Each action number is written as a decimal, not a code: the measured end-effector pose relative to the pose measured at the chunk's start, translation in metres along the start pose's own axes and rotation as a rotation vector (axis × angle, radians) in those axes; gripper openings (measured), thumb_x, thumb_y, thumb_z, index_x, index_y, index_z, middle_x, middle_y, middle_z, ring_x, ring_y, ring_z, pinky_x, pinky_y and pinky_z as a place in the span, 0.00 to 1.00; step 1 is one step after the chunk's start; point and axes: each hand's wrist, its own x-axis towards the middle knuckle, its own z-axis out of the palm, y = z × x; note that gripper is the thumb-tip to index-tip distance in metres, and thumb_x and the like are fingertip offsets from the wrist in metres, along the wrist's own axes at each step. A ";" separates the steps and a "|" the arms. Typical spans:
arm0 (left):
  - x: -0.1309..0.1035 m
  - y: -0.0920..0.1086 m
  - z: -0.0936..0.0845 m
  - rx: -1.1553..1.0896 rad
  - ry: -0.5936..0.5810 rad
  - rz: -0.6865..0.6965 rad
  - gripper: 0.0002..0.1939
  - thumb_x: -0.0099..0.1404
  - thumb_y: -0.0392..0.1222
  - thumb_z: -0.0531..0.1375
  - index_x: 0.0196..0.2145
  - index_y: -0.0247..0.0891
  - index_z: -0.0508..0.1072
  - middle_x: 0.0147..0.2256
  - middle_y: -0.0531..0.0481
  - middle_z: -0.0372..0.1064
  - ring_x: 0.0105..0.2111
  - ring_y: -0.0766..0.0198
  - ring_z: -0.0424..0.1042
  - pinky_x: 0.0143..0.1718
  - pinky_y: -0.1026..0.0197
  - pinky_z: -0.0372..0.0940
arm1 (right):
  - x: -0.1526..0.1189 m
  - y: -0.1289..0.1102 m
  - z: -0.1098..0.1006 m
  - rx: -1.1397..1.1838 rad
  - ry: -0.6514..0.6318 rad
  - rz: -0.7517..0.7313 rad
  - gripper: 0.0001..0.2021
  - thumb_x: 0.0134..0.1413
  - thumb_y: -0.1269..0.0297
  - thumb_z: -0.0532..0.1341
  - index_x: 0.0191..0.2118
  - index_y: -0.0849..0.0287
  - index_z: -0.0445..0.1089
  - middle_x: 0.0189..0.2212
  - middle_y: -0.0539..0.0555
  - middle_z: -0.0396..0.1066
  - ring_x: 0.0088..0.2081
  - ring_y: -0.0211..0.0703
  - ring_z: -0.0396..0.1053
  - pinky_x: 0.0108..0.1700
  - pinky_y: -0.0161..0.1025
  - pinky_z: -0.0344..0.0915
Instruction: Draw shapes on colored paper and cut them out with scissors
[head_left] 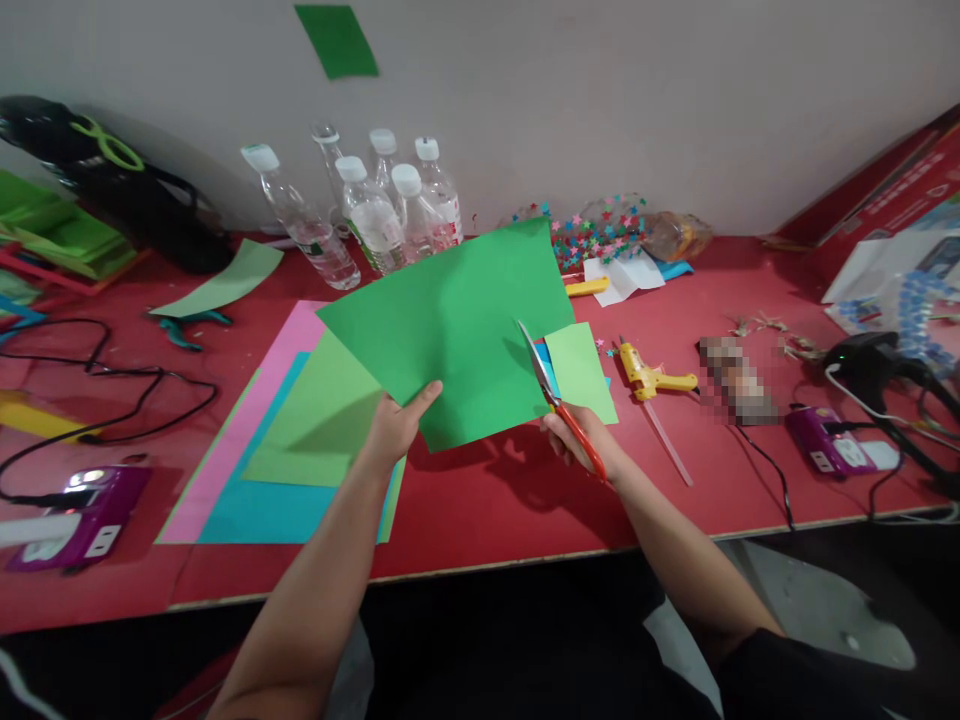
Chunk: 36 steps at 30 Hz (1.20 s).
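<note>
Centre frame: your left hand [396,425] pinches the dark-green sheet [472,310], your right hand [595,430] grips scissors [545,378] (blade gap unclear). Sheet looks whole; cutting seems mostly left.

green paper [480,330]: big, four corners, tipped, held up above the red table [469,515] | scissors [553,398]: orange-red handles, shiny grey blades, tips pointing up and left, blades by the paper's right side, can't tell if they touch it

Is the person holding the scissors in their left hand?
No, the right hand holds the scissors, and the left hand the green sheet.
</note>
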 end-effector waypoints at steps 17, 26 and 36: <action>-0.009 0.000 -0.005 -0.019 -0.128 -0.043 0.25 0.50 0.53 0.68 0.44 0.39 0.77 0.43 0.42 0.77 0.54 0.47 0.70 0.60 0.46 0.60 | -0.003 -0.004 0.004 -0.047 0.035 0.016 0.25 0.56 0.37 0.50 0.26 0.55 0.56 0.15 0.47 0.61 0.16 0.35 0.59 0.20 0.34 0.55; -0.009 -0.002 -0.004 -0.022 -0.216 -0.085 0.30 0.48 0.58 0.69 0.45 0.38 0.77 0.43 0.40 0.77 0.50 0.46 0.72 0.58 0.46 0.62 | 0.000 -0.002 0.004 -0.097 0.087 -0.001 0.21 0.57 0.40 0.52 0.29 0.55 0.59 0.17 0.47 0.60 0.21 0.39 0.62 0.24 0.35 0.58; -0.009 -0.005 -0.006 -0.010 -0.231 -0.087 0.32 0.47 0.59 0.69 0.46 0.38 0.76 0.43 0.40 0.77 0.51 0.46 0.72 0.58 0.45 0.63 | -0.003 -0.007 0.008 -0.077 0.147 -0.008 0.22 0.57 0.40 0.51 0.25 0.54 0.54 0.16 0.47 0.56 0.20 0.38 0.57 0.24 0.34 0.54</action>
